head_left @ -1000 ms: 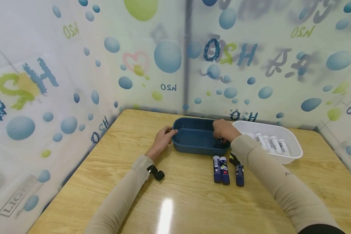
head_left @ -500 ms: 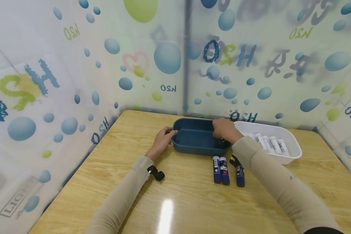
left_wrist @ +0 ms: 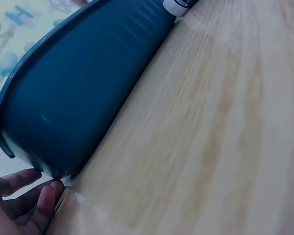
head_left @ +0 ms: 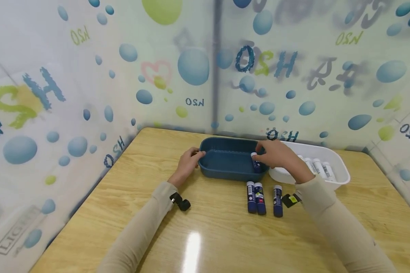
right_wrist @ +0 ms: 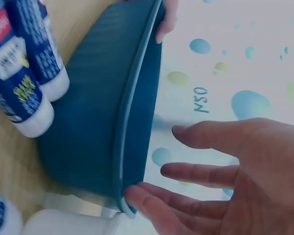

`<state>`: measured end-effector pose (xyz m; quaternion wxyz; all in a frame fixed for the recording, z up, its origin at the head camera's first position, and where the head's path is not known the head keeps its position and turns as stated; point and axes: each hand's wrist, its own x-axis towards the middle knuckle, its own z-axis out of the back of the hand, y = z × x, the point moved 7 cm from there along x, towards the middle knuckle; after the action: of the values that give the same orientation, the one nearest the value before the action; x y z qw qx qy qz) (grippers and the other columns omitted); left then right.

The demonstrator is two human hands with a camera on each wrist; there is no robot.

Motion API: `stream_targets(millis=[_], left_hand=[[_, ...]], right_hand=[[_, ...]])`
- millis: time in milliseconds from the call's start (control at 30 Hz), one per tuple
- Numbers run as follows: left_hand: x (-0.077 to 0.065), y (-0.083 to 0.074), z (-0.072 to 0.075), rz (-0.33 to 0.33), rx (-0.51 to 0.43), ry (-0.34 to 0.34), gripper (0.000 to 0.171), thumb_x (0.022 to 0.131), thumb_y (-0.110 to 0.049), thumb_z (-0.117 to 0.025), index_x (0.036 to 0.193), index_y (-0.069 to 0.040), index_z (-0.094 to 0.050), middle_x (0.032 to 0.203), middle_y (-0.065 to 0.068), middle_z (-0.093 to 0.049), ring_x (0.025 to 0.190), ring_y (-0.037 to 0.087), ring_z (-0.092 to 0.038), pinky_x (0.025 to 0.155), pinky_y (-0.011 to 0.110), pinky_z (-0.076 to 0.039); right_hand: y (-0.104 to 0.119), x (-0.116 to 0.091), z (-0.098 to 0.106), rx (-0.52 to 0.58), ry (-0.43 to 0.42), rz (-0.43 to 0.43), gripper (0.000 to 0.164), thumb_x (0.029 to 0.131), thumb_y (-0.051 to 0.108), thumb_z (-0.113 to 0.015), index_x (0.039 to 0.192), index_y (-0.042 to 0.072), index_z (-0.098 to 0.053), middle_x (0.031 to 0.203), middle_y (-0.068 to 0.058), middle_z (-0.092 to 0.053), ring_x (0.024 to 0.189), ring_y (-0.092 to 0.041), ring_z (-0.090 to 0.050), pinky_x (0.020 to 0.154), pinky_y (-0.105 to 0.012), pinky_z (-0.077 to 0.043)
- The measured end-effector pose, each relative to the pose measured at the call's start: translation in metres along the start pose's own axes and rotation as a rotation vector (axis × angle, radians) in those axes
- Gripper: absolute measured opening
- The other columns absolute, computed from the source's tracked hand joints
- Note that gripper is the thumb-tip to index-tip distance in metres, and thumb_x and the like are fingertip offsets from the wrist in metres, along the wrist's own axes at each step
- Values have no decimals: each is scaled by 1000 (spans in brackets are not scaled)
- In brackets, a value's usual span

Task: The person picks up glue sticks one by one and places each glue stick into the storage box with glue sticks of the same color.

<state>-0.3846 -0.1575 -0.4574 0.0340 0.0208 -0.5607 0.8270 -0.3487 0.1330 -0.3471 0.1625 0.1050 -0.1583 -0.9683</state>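
Observation:
My left hand (head_left: 188, 163) grips the left end of a dark blue plastic basket (head_left: 230, 174), thumb over the rim. In the left wrist view, its fingers (left_wrist: 27, 196) are at the basket's end, low by the table. Inside the basket's right end lies a navy glue stick (head_left: 256, 163) with a white cap. My right hand (head_left: 276, 154) is over that end; in the right wrist view its fingers (right_wrist: 206, 176) are spread, nothing between them. Three more navy glue sticks lie in front of the basket: two side by side (head_left: 255, 198) and one (head_left: 278, 201) apart to the right.
Right of the blue basket stands a white basket (head_left: 343, 172) holding several white glue sticks (head_left: 317, 168), partly behind my right hand. Both rest on a wood-grain table (head_left: 218, 235). A patterned curtain wall (head_left: 177, 110) rises close behind the table.
My right hand has let go of the glue stick in the blue basket and moved up and right, its fingers spreading. The left hand keeps its grip on the basket.

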Motion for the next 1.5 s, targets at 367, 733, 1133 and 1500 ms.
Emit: stream_targets(millis=[367, 733, 1133, 1500], left_hand=[[3, -6, 0, 3, -6, 15, 47, 102, -49, -57, 133, -14, -63, 115, 10, -68, 79, 22, -58, 73, 32, -49], [5, -10, 2, -8, -4, 5, 44, 102, -45, -57, 131, -13, -63, 112, 11, -67, 77, 22, -57, 72, 32, -48], [1, -1, 0, 14, -9, -2, 42, 102, -45, -58, 128, -12, -64, 109, 10, -67, 76, 21, -57, 70, 31, -48], [0, 1, 1, 25, -12, 4, 43, 102, -46, -58, 129, -13, -64, 113, 11, -67, 79, 22, -58, 72, 31, -49]], right_hand=[[-7, -45, -6, 15, -145, 17, 32, 99, 35, -68, 115, 8, -70, 89, -8, -71, 73, -19, -62, 61, -34, -49], [-18, -70, -17, 31, -79, -8, 28, 99, 36, -65, 110, 10, -69, 84, -2, -70, 67, -16, -58, 58, -31, -46], [-36, -77, -39, -24, 115, -28, 50, 99, 42, -67, 136, 10, -60, 104, -8, -73, 83, -19, -63, 69, -39, -53], [-45, -76, -51, 50, 188, -70, 66, 99, 40, -66, 153, 7, -45, 107, -11, -71, 80, -18, -63, 66, -36, -54]])
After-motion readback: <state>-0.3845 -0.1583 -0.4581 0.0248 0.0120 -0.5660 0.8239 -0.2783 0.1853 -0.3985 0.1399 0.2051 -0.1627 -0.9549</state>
